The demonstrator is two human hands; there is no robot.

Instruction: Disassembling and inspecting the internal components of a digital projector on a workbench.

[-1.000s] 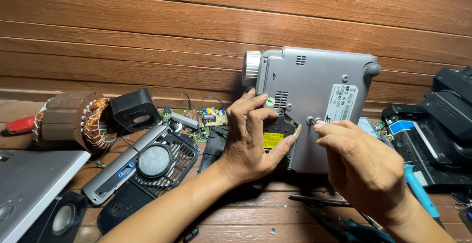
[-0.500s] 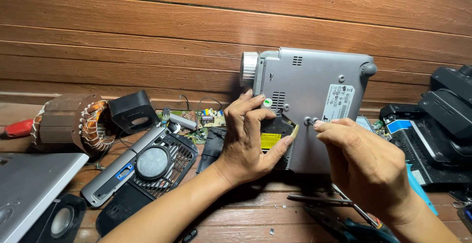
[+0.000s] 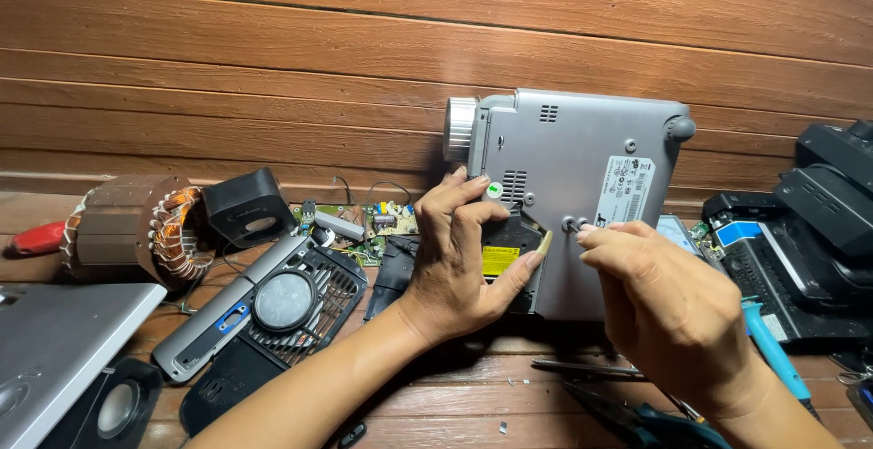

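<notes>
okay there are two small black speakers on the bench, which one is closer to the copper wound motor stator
The upright black cube speaker, right beside the stator near the wall. The other speaker lies at the bench's front edge, next to the grey panel.

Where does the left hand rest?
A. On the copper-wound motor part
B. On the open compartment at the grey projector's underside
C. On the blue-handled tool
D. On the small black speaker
B: the left hand lies over the open compartment of the projector, thumb at its edge.
</notes>
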